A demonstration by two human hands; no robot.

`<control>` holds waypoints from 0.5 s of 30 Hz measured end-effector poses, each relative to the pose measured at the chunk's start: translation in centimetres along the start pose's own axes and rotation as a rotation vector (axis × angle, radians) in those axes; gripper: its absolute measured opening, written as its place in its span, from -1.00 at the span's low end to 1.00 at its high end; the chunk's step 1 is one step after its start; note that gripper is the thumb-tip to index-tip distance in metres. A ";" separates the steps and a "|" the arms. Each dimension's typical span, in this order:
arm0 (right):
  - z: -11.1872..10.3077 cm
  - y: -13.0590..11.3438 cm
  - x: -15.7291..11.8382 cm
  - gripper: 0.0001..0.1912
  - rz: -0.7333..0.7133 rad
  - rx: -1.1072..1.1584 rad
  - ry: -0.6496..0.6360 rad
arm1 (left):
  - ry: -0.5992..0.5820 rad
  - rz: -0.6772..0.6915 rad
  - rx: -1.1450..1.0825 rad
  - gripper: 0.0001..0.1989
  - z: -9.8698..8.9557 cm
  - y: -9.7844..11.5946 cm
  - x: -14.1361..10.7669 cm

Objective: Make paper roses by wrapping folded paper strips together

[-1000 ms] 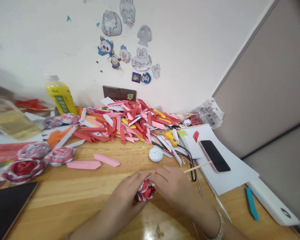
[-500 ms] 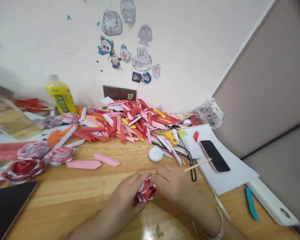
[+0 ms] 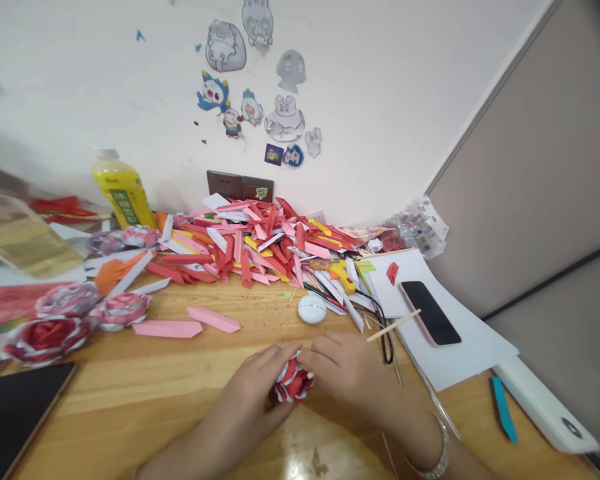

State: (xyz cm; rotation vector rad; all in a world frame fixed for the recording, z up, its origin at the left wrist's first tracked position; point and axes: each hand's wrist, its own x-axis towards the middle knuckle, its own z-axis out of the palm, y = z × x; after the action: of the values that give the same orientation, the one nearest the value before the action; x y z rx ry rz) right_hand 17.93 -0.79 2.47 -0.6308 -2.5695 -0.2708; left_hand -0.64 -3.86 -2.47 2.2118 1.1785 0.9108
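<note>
A red and white paper flower (image 3: 293, 381) is held low in the middle, above the wooden table (image 3: 180, 380). My left hand (image 3: 253, 387) wraps round its left side, fingers closed on it. My right hand (image 3: 347, 370) grips a thin wooden stick (image 3: 394, 325), which sticks out past the hand to the upper right; its other tip shows at the flower's right side. The fingertips of my right hand touch the flower's upper right edge.
A heap of folded paper strips (image 3: 260, 240) lies along the wall, beside a yellow glue gun (image 3: 343, 277). A white round object (image 3: 312, 309), a phone (image 3: 430, 312), paper flowers (image 3: 121, 311) and a yellow bottle (image 3: 124, 190) stand or lie around.
My right hand and the stick have shifted slightly; the stick's outer end is a little higher and further left. My left hand still holds the flower.
</note>
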 end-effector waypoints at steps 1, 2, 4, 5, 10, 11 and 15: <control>-0.1 0.1 0.0 -0.78 0.008 0.008 0.019 | -0.001 -0.001 -0.009 -0.48 0.0 0.0 0.0; -0.3 0.2 0.1 -0.77 0.021 0.016 0.036 | -0.004 -0.002 -0.016 -0.48 0.0 0.0 0.0; -0.7 0.2 0.2 -0.75 0.036 0.036 0.065 | -0.006 0.001 -0.024 -0.48 0.1 -0.1 0.0; -0.8 0.2 0.3 -0.73 0.036 0.049 0.069 | -0.006 0.003 -0.027 -0.48 0.1 -0.1 0.0; -0.7 -0.3 0.5 -0.72 0.019 0.122 0.001 | -0.012 -0.005 -0.038 -0.48 0.4 -0.4 -0.1; -0.5 -0.3 0.5 -0.73 0.021 0.140 -0.021 | -0.017 -0.006 -0.036 -0.47 0.4 -0.4 -0.1; 0.4 -0.5 0.3 -0.80 0.051 0.167 -0.078 | -0.010 -0.011 0.005 -0.48 0.4 -0.7 0.2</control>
State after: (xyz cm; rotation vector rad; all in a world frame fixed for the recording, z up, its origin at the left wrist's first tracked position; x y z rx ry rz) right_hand 17.29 -1.00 2.20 -0.6552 -2.6115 -0.0147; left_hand -0.62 -3.34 -3.09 2.2088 1.1889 0.8923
